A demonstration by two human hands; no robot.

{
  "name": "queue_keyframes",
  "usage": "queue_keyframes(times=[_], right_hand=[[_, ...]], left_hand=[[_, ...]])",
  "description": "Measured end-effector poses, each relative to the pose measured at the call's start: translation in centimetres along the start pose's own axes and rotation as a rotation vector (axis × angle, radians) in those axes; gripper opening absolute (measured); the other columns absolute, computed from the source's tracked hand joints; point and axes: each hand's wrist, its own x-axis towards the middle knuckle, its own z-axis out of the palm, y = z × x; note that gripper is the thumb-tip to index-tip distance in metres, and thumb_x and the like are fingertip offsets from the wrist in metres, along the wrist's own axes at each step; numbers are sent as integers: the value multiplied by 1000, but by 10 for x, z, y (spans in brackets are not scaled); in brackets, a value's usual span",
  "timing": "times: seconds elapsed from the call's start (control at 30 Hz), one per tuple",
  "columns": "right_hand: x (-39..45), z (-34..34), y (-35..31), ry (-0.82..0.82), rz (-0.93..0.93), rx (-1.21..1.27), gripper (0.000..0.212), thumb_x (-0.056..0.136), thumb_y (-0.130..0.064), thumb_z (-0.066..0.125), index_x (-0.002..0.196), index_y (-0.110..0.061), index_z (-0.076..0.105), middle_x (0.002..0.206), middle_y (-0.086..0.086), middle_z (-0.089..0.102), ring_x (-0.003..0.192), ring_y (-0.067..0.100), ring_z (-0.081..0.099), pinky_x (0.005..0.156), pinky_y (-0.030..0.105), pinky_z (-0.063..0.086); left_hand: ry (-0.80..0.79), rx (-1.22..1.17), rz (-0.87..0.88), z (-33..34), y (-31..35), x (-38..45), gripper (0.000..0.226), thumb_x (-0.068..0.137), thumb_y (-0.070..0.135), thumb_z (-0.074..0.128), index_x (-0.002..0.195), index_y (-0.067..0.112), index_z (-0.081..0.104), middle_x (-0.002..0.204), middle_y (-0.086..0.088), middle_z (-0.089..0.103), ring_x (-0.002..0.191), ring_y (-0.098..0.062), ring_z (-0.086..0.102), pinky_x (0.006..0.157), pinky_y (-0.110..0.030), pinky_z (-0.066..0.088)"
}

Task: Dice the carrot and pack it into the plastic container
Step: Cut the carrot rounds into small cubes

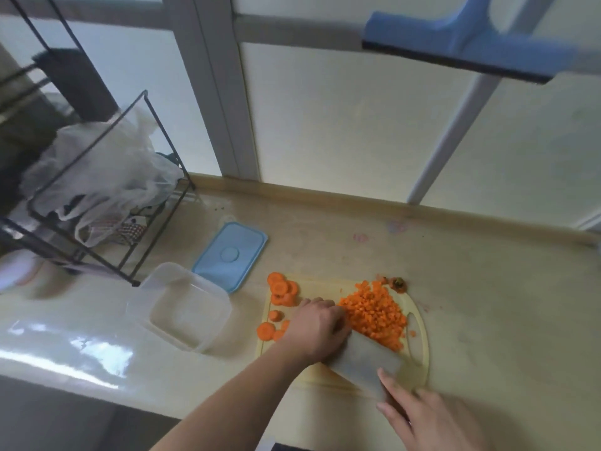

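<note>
We see a black wire rack (97,190) holding plastic bags (107,170) at the counter's (487,304) left edge, blue squeegee (471,43) above.

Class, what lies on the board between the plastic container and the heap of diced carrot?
Head view: carrot slices and the left hand.

There are no words, numbers or signs to read here. The blue lid (230,256) has only a plain round shape on top, with no writing on it. The clear box (182,309) and the cutting board (419,340) have no labels that can be read.
</note>
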Motion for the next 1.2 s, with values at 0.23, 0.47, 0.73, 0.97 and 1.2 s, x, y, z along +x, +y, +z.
queue_keyframes(times=[0.23, 0.47, 0.73, 0.97, 1.2], right_hand=[[-10, 0, -2, 25, 117, 51, 67, 88, -74, 13, 101, -45, 73, 47, -6, 61, 29, 7, 51, 24, 21, 35], [-15, -22, -9, -92, 273, 278, 57, 82, -78, 24, 106, -51, 67, 59, -15, 68, 43, -2, 59, 34, 16, 42], [-14, -29, -12, -81, 382, 364, 65, 67, -92, 24, 110, -60, 60, 75, -20, 72, 65, -7, 65, 50, 5, 45], [1, -31, -19, -357, 596, 1191, 23, 98, -35, 49, 116, -33, 63, 52, 6, 45, 40, 17, 38, 43, 22, 30], [22, -14, -28, -514, 708, 1534, 39, 99, -43, 40, 105, -4, 45, 56, 12, 39, 37, 13, 33, 37, 16, 31]], left_hand=[[222, 18, -83, -10, -34, 14, 14, 83, 12, 67, 94, 13, 75, 90, -6, 68, 82, -33, 63, 72, -40, 53], [35, 263, -214, -40, -76, 7, 36, 102, 39, 43, 125, 20, 63, 126, 2, 63, 116, -25, 49, 98, -38, 36], [-17, 283, -192, -34, -60, 11, 37, 101, 25, 45, 137, 22, 55, 129, -1, 57, 118, -26, 45, 100, -37, 34], [87, 122, -216, -36, -61, 13, 29, 99, 16, 48, 121, 27, 63, 113, 6, 63, 112, -20, 49, 94, -34, 30], [575, -560, -410, -54, -53, -16, 15, 94, 10, 70, 98, 24, 69, 94, 10, 60, 82, 6, 56, 69, -4, 39]])
